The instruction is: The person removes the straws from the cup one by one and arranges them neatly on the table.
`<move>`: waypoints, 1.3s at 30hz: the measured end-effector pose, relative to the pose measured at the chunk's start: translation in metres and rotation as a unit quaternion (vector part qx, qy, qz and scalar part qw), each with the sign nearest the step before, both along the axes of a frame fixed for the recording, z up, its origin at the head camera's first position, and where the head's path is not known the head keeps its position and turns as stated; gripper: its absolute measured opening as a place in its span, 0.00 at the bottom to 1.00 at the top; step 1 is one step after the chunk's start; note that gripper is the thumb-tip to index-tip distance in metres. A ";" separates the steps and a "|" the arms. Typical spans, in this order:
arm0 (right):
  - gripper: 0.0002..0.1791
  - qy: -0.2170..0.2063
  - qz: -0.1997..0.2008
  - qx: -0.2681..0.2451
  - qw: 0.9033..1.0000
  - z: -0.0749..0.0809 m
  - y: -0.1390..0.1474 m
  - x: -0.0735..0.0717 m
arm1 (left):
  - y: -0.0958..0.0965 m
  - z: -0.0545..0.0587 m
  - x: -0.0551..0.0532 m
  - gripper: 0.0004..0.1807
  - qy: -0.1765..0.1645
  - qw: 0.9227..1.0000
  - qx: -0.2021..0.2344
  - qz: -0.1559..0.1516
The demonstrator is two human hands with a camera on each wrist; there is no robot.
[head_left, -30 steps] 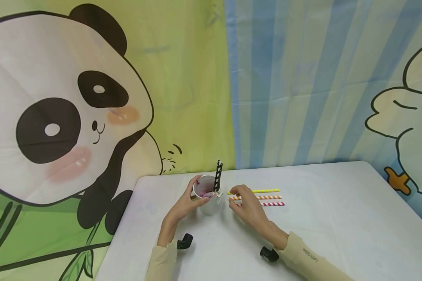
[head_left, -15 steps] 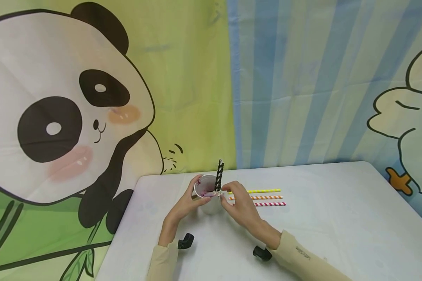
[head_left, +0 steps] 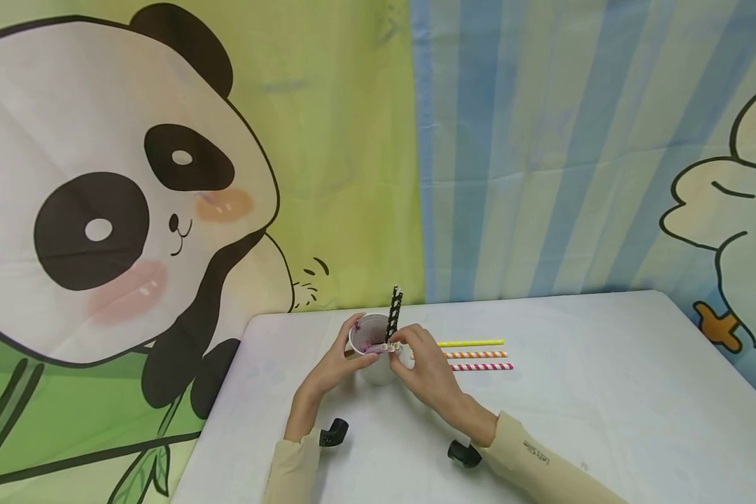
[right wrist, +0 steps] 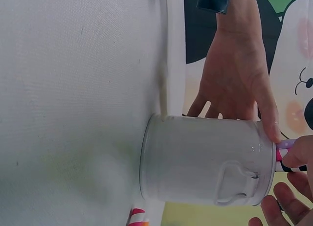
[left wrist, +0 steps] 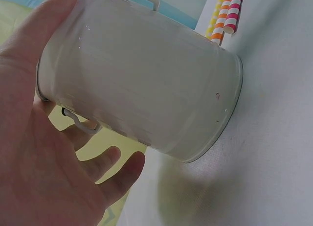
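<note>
A small white pail (head_left: 378, 376) with side loops stands on the table, pink-purple marks showing inside. My left hand (head_left: 330, 367) holds it by the left side, thumb along the rim and fingers behind, as the left wrist view of the pail (left wrist: 146, 74) shows. A black-and-white paper straw bundle (head_left: 393, 311) rises from the pail. Pale lilac and pink straw ends (head_left: 381, 348) lie at the near rim. There my right hand (head_left: 433, 374) pinches straw ends between thumb and index finger; its fingertips (right wrist: 296, 157) partly cover them in the right wrist view.
Right of the pail, yellow (head_left: 475, 343), orange (head_left: 485, 355) and pink (head_left: 488, 367) striped paper straws lie side by side on the white table (head_left: 605, 406). Behind the table hangs a printed cloth with a panda (head_left: 126, 224) and blue stripes.
My right hand has moved left from beside the pail to the straw ends at its rim. My left hand stays in place on the pail.
</note>
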State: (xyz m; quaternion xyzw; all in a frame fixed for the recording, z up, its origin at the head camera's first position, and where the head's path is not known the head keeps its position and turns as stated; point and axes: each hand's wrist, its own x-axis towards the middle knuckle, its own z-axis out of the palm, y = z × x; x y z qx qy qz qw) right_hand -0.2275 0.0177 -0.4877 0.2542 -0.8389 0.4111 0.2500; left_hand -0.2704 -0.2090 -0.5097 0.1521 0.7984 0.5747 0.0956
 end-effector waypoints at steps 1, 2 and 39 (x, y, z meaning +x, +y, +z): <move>0.11 0.002 0.000 0.000 1.000 0.000 0.000 0.000 | 0.000 0.000 0.000 0.51 0.000 1.000 -0.001 0.002; 0.11 0.004 0.001 0.001 1.000 -0.001 0.000 0.000 | 0.000 -0.001 0.000 0.52 -0.001 1.000 -0.002 0.003; 0.12 -0.017 0.000 -0.042 0.999 0.013 0.008 0.002 | 0.001 -0.001 0.000 0.50 -0.004 1.000 0.007 0.002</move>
